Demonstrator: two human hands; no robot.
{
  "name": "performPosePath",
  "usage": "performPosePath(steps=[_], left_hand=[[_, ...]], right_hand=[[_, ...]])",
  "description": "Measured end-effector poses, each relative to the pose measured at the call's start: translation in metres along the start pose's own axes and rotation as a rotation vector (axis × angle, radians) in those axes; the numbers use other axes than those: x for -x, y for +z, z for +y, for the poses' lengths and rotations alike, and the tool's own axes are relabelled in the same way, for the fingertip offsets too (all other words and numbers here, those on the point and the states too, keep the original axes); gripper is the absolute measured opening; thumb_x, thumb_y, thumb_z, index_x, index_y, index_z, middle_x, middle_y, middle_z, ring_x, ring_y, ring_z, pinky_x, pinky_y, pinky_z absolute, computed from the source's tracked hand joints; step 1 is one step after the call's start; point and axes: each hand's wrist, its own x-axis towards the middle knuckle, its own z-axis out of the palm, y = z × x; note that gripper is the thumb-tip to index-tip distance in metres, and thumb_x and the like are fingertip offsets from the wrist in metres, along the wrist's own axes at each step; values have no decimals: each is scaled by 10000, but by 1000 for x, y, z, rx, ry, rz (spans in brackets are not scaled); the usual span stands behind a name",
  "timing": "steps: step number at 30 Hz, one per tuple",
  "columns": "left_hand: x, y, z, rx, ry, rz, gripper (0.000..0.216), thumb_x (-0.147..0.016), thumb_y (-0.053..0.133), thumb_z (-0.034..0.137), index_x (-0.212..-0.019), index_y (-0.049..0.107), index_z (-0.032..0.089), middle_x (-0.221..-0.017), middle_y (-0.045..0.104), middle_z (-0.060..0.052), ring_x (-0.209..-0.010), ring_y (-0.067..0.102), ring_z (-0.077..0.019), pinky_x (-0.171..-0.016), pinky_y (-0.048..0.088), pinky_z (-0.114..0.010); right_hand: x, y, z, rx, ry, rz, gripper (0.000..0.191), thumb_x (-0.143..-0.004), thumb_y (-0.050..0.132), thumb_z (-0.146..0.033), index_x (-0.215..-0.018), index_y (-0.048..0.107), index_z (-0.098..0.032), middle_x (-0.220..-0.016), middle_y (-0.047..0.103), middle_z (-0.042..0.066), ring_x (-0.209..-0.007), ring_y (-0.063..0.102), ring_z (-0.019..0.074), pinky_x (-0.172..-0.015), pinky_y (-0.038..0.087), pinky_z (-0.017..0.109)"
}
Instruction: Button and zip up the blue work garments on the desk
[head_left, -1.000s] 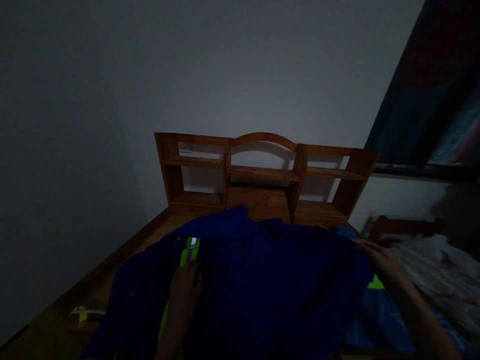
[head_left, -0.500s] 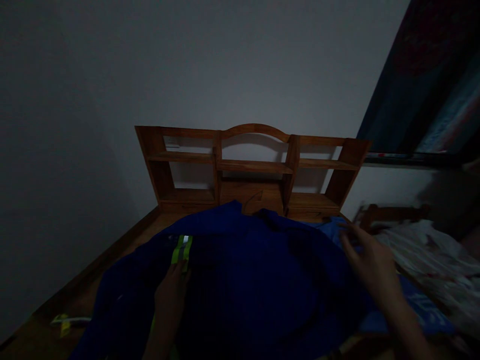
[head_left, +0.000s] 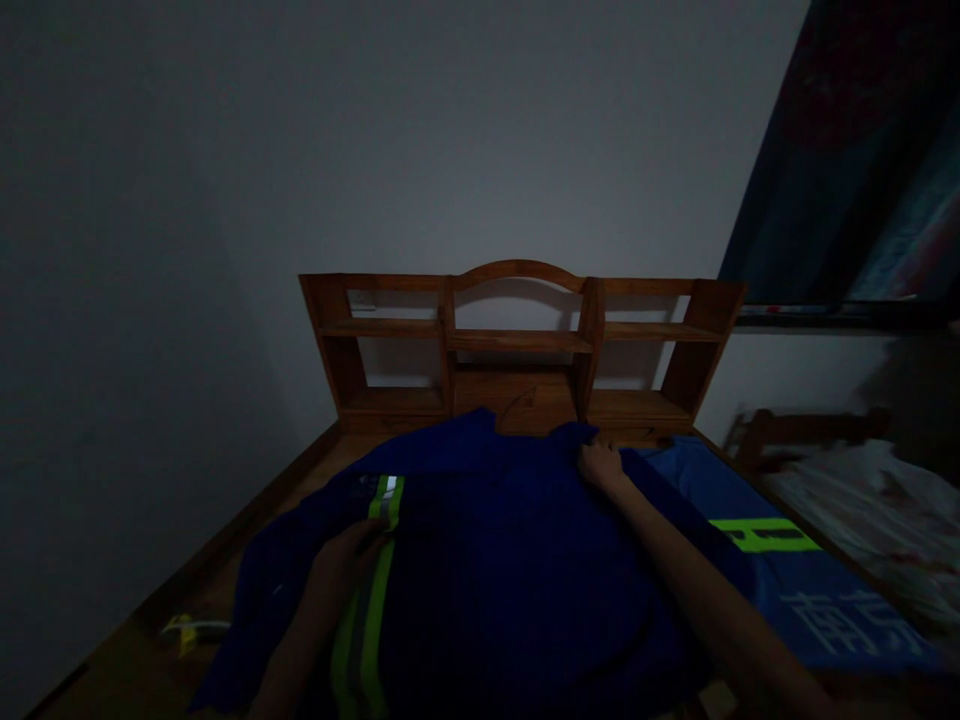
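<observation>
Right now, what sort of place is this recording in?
Probably a dim bedroom: a wooden headboard with shelves against the wall, a bare wooden bed frame, and a blue jacket spread under both hands.

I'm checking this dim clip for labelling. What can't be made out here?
- Head view, right hand: fingertips sunk in the blue jacket's far edge; grip unclear.
- Left hand: too dark to tell pinching from resting flat.
- White lettering: dim, unreadable.
- Small object on the wood: too dark to name.
</observation>
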Motion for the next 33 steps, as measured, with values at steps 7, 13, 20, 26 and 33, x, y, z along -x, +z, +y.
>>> performPosePath(steps=[7,13,20,26,33], left_hand=[[2,5,7,-176,158,65,312,-871,436,382,-1062,635,236,-1074,639,-58,-992,586,-191,-880,451,-308],[8,0,13,-198,217,70,328,-865,406,221,-1140,584,235,-1123,608,-63,-1014,575,-183,-875,457,-294],[14,-3,9,-362,99,198,363,-805,426,110,-1121,575,210,-1100,597,-80,-1020,539,-222,-884,412,-346],[14,-10,19,-438,65,296,315,-820,462,145,-1106,578,210,-1112,586,-82,-1049,497,-258,-885,370,-401],[0,-3,17,-381,298,99,247,-901,427,258,-1045,626,237,-1029,633,-58,-974,554,-207,-903,382,-375]], right_hand=[[31,-14,-144,-270,-554,189,297,-927,331,-264,-1132,537,-202,-1049,584,72,-973,531,173,-865,376,282],[53,36,-240,-373,-812,125,311,-851,509,-433,-1035,574,-190,-1010,591,59,-972,524,202,-805,428,304],[44,78,-237,-553,-741,94,206,-854,546,-327,-1030,608,-238,-1017,591,3,-961,523,139,-831,425,247],[39,84,-237,-614,-680,47,164,-861,526,-243,-977,642,-248,-984,619,-9,-942,543,138,-833,411,248],[35,87,-238,-682,-619,8,146,-855,540,-239,-963,638,-237,-981,627,0,-956,551,139,-857,401,248]])
